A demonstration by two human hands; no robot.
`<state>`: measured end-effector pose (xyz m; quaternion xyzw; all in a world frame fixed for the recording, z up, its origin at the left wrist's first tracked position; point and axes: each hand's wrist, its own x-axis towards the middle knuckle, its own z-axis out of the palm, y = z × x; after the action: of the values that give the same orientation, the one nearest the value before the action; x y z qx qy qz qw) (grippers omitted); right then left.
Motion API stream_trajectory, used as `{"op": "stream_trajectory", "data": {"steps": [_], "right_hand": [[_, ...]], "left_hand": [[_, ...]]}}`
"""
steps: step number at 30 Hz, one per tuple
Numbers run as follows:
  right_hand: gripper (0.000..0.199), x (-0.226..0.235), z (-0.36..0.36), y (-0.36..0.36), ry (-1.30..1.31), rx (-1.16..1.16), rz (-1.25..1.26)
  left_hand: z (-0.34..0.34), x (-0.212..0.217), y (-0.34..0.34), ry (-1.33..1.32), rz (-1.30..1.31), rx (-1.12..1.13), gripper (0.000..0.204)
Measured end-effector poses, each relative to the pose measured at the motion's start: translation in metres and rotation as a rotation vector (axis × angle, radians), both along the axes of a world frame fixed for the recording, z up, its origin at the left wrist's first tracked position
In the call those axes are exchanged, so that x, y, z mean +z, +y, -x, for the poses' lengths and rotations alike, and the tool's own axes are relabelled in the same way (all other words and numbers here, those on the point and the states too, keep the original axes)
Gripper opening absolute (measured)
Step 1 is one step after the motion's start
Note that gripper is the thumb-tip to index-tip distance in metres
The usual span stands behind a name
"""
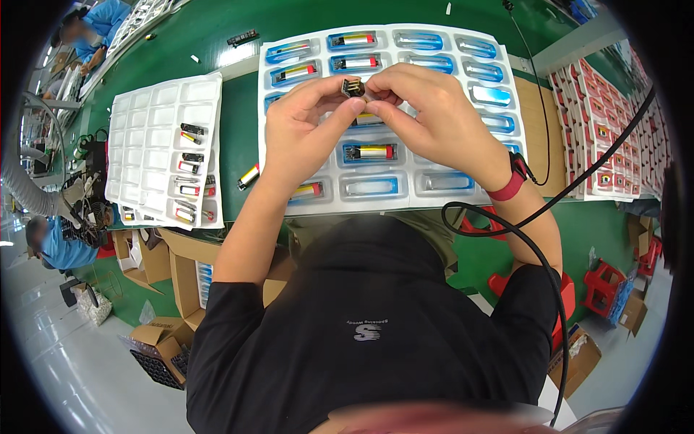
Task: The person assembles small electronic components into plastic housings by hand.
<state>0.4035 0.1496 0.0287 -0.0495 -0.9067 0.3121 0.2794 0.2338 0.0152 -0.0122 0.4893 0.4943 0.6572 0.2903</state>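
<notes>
Above a white blister tray [408, 177], my two hands meet around a small black electronic part [353, 87] with gold-coloured metal strips. My left hand [307, 119] pinches it between thumb and fingers. Close against its right side, my right hand [434, 108] has its thumb and fingers closed; what they grip is too small to make out. Clear blue-edged shells [371, 186] fill the tray's pockets. Several hold a battery assembly [370, 152] in yellow, white and red with a black end, and some pockets are covered by my hands.
On the left of the green table [238, 94] lie stacked white trays [134, 130] with several battery assemblies. A loose battery [249, 176] sits between the trays. Red-and-white trays [596, 137] are stacked at right. A black cable [535, 249] loops past my right arm. Co-workers in blue are at far left.
</notes>
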Motion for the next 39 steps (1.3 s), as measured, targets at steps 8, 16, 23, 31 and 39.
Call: {"op": "stream_trajectory", "data": {"steps": [8,16,23,31,39], "right_hand": [[0.015,-0.012,0.006,0.003,0.09,-0.04,-0.055],[0.015,-0.015,0.006,0.001,0.086,-0.064,-0.039],[0.014,-0.011,0.005,-0.003,0.113,-0.097,0.019],[0.022,-0.004,0.002,-0.01,0.12,-0.121,0.231],[0.023,-0.005,-0.001,-0.013,0.234,-0.111,0.041]], "left_hand": [[-0.003,0.003,0.003,-0.041,0.053,0.024,0.028],[-0.005,0.008,0.004,-0.053,0.107,0.036,0.028],[0.003,0.015,-0.001,-0.075,0.173,0.033,0.029],[-0.007,0.006,-0.003,-0.276,0.09,-0.087,0.042],[0.006,0.009,-0.009,-0.315,0.108,-0.13,0.042]]}}
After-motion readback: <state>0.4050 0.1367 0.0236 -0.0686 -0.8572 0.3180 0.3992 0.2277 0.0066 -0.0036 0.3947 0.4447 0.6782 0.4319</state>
